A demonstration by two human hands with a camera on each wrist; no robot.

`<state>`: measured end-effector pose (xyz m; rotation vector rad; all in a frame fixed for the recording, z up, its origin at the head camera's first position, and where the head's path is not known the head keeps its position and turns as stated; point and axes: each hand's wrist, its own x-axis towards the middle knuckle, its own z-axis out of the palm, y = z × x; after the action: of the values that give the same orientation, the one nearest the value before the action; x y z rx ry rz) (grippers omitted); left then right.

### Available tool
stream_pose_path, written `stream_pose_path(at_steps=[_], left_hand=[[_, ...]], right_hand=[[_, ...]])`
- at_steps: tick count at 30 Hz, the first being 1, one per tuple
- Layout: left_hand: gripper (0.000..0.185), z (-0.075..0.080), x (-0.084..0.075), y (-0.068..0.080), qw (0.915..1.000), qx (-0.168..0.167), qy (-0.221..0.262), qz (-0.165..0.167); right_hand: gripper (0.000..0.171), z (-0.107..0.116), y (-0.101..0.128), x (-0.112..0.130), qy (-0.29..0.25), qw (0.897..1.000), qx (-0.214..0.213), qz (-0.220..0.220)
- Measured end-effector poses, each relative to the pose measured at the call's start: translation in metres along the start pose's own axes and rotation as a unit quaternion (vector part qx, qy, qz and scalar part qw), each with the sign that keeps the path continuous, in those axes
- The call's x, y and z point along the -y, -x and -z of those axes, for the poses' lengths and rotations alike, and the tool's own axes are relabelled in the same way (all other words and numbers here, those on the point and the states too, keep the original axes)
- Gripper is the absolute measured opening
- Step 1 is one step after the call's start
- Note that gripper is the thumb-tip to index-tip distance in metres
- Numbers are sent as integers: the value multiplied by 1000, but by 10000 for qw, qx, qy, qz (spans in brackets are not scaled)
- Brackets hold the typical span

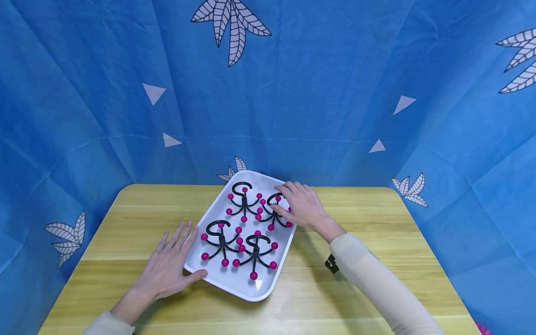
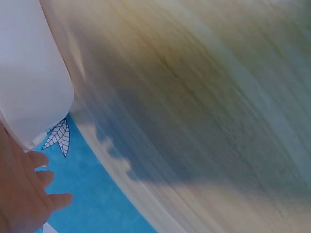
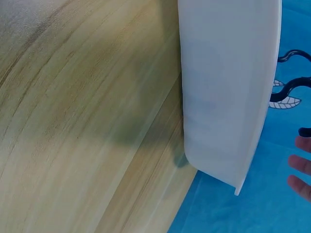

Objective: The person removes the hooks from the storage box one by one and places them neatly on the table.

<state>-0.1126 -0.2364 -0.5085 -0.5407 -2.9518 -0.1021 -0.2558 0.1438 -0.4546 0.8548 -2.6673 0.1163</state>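
Observation:
A white tray point(image 1: 259, 284) lies slanted on the wooden table point(image 1: 368, 279) and holds several black hook stands with magenta ball tips. My right hand point(image 1: 295, 204) reaches over the tray's far right side, thumb and fingers curled round the far-right stand point(image 1: 272, 215). My left hand point(image 1: 169, 265) lies flat on the table at the tray's near left, thumb against the rim. The other stands are at far left point(image 1: 244, 202), near left point(image 1: 221, 239) and near right point(image 1: 255, 251). The right wrist view shows the tray's outer wall point(image 3: 223, 97) and my fingertips point(image 3: 301, 170). In the blurred left wrist view, the tray point(image 2: 29, 73) is above my left hand point(image 2: 24, 194).
Blue cloth with leaf and triangle prints point(image 1: 293, 93) hangs behind and to both sides of the table. Bare wood point(image 1: 125, 218) stretches left and right of the tray. A small black clip point(image 1: 331, 264) sits at my right sleeve.

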Motion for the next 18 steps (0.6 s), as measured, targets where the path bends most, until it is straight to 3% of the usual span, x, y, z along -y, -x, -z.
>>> stream_pose_path(at_steps=[18], left_hand=[[114,1,-3,1,9999,63,74,59]], right_hand=[[44,1,-2,6,-22,9993,-329,-169]])
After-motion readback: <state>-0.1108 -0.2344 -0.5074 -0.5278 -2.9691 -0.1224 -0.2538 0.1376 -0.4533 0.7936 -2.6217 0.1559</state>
